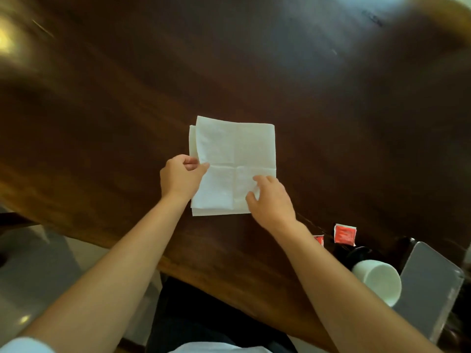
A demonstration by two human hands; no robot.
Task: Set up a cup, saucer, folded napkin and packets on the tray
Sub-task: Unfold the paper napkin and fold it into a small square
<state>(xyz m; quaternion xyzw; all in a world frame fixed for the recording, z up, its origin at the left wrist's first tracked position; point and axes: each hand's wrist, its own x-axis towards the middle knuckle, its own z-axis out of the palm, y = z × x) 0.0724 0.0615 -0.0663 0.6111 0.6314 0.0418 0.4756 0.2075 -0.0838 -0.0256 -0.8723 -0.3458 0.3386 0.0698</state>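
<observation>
- Left hand [181,177] pinches the left edge of the white napkin [230,159], thumb on top, fingers curled under the top layer.
- Right hand [270,200] lies with loosely spread fingertips pressing the napkin's near right corner, gripping nothing.
- The napkin lies flat on the dark wooden counter [331,118], between and just beyond both hands. It is nearly square, slightly longer running away from the person, with crease lines crossing at its middle and a lower layer peeking out at left.
- Right of the right hand's wrist: two red packets [344,234], one half hidden by the forearm.
- Nearer still, a white cup [379,280] lies tipped, just beside a grey tray [430,284].
</observation>
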